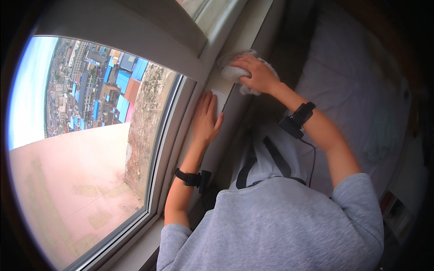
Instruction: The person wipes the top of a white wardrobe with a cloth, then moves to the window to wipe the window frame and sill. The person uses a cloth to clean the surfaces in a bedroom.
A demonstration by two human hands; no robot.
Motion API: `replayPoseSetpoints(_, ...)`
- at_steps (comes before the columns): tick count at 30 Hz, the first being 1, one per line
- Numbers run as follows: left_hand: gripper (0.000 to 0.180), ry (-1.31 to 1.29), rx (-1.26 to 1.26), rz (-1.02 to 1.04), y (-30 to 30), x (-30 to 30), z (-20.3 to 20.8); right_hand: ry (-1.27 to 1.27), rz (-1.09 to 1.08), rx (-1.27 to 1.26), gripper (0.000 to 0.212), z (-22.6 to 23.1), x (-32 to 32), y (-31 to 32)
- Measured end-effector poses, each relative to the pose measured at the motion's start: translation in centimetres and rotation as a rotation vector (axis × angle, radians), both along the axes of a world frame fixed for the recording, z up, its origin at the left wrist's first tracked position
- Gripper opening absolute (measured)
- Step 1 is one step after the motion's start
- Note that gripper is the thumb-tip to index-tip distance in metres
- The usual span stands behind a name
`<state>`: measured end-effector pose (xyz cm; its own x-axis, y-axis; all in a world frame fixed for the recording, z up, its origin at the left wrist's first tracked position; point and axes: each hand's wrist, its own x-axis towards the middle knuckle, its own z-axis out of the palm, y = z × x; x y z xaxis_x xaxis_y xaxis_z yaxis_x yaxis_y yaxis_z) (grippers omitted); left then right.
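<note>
The right hand [255, 72] covers the middle of the white cloth [230, 72], so its full shape cannot be told. The window frame [181, 135] and bed [352, 90] run off the picture's dark rim. Small things on the shelf [398, 210] are too blurred to tell.

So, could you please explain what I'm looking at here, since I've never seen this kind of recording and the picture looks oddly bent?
There is no machine here: a person wears a wide fisheye camera on the head, looking down at their own arms, which is why straight edges curve. The left hand lies flat, fingers spread, on the white window sill. The right hand presses a crumpled white cloth onto the sill further along, by the window frame. Each wrist carries a black strap with a small device, and a cable runs from the right one. Through the glass you see rooftops far below. On the right lies a bed with a pale sheet.
</note>
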<state>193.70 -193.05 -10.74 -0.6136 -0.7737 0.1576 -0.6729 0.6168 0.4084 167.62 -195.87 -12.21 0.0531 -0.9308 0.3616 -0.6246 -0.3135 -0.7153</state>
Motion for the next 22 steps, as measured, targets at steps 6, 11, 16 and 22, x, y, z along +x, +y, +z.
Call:
replayPoseSetpoints(6,0.056,-0.003,0.028,0.000,-0.4,0.2,0.0,-0.168,0.170,0.083,0.045,-0.5,-3.8,-2.5)
replayPoseSetpoints(11,0.045,-0.034,-0.007,0.063,-1.1,-0.9,1.0,-0.101,-0.035,0.065,0.050,-1.5,-11.7,-9.2)
replayPoseSetpoints(16,0.037,0.014,-0.060,0.027,-3.9,-4.9,1.3,0.038,-0.226,0.095,0.043,-0.6,-20.3,-17.0)
replayPoseSetpoints(22,0.038,0.080,-0.083,-0.050,-8.9,-11.1,0.7,0.184,-0.037,0.081,0.045,-1.6,-22.1,-20.4)
